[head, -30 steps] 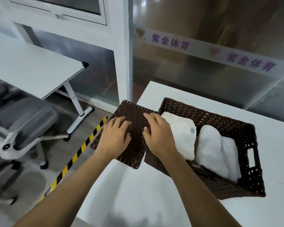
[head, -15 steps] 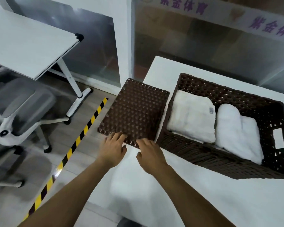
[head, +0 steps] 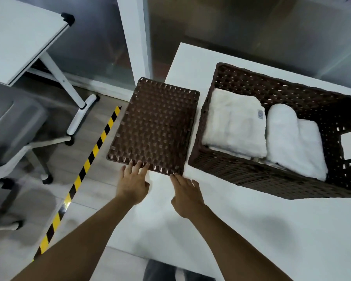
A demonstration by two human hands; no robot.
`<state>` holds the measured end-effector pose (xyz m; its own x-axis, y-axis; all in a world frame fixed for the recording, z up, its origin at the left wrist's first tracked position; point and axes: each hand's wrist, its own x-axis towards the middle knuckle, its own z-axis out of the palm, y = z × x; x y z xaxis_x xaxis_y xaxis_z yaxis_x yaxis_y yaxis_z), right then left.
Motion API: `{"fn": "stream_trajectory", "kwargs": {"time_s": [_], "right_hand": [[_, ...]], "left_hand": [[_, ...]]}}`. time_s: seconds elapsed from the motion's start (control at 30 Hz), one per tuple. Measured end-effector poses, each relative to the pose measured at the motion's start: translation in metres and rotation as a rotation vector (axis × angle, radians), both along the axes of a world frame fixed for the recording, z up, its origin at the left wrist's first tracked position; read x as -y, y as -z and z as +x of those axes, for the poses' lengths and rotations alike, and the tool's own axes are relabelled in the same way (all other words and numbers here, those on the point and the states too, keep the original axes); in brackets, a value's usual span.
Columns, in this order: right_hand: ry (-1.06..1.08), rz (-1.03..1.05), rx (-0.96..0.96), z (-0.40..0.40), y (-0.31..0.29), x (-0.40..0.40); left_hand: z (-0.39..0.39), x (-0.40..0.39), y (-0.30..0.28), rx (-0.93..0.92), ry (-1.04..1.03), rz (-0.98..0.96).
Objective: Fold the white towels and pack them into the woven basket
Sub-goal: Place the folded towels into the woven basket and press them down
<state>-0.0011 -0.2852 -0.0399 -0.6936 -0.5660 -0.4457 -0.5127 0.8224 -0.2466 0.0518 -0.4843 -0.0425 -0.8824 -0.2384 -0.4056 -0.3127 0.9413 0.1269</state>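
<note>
Towels: we count two white folded bundles, both inside the woven basket [head: 272, 179]. Left towel [head: 234, 122] lies flat w/ a small label near its far right corner; right towel [head: 292, 138] is rolled/folded and sits just beside it, touching.
Basket: on the white bench [head: 251, 230], right of centre, open top, cut-out handle in its right end wall.
Loose towels: none visible on bench or floor, so folding looks done, as far as we can see.
Lid: flat woven lid [head: 154, 126] lies left of basket, just apart from it, its left part overhanging the bench edge above the floor.
Left hand [head: 133, 183]: fingers straight, tips touching lid's near edge; no grip.
Right hand [head: 187, 193]: fingers straight, tips at lid's near right corner; no grip.
Progress (our est.): packing approx. complete; we judge the only remaining step, if any, is setting lid onto basket.
Risk: lid overhang could tip off the bench if nudged left.
</note>
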Motion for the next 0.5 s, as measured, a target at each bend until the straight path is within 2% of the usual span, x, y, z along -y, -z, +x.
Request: {"fn": "stream_trajectory", "kwargs": {"time_s": [0.3, 0.5], "right_hand": [[0.030, 0.061, -0.044, 0.040, -0.006, -0.051], [0.118, 0.084, -0.066, 0.075, -0.006, -0.096]], "left_hand": [[0.067, -0.061, -0.005, -0.118, 0.056, -0.026], [0.126, -0.135, -0.002, -0.079, 0.075, 0.028]]}}
